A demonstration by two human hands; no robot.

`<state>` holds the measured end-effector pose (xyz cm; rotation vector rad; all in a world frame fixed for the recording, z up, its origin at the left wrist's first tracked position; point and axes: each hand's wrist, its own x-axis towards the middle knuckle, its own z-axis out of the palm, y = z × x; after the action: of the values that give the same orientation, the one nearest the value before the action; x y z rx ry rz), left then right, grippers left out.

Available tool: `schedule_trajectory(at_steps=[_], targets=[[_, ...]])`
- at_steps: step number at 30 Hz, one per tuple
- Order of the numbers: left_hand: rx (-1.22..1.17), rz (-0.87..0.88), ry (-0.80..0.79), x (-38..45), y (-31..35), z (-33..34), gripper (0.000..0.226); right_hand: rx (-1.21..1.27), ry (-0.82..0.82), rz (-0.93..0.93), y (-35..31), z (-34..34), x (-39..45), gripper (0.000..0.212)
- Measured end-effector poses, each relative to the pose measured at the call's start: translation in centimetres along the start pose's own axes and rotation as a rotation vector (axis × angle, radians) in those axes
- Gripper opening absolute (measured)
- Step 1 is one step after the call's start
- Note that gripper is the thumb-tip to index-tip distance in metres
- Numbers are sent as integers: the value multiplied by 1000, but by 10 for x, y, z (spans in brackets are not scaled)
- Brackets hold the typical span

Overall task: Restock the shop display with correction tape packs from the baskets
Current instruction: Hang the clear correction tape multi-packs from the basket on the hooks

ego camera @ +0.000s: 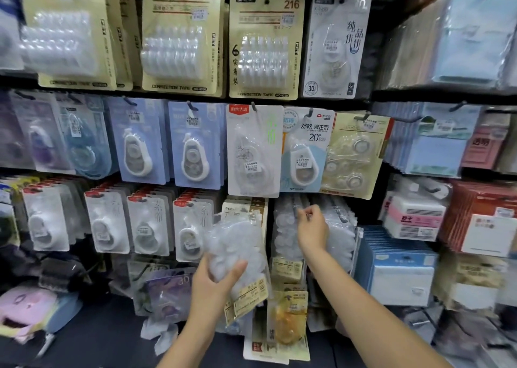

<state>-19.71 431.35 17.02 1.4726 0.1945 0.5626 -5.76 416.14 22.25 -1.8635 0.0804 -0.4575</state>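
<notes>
My left hand grips a stack of clear blister packs of correction tape from below, holding it in front of the third row of the display. My right hand is raised to the right of that stack, and its fingertips pinch the top of the packs hanging on a peg. Hanging correction tape packs fill the wall in rows, among them beige multi-packs at the top and blue single packs in the middle row. No basket is in view.
Sticky-note pads and paper packs fill the shelves at the right. More tape packs hang low below my hands. A pink and blue object lies at the lower left over a dark floor area.
</notes>
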Motion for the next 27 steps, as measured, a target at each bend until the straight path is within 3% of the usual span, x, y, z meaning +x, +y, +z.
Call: schedule_trajectory(at_steps=[4,6,9,12,15,18,21,27], targets=[[-13,-71,-75,-5,3,9,68,106,-54,103,-1,-2,-5,14],[-54,-84,-135,-9,4,12,51,146,-110,118,1,-8,-20,33],[-84,-123,-210,-12,4,18,72,110,-94,-11,5,-21,-53,55],[-121,-151,-268,-13,5,25,85,200,-153,-112,5,-35,-80,39],[-94,-146,-332,-16,4,32,65,308,-224,-94,0,-41,-88,16],[-87,-183,-344,-16,1,33,55,390,-214,41,3,-42,-79,19],[-71,-240,-270,-14,-3,25,68,483,-144,184,6,-42,-65,23],[0,-123,-108,-9,-3,6,9,304,-62,103,-1,-38,-36,38]])
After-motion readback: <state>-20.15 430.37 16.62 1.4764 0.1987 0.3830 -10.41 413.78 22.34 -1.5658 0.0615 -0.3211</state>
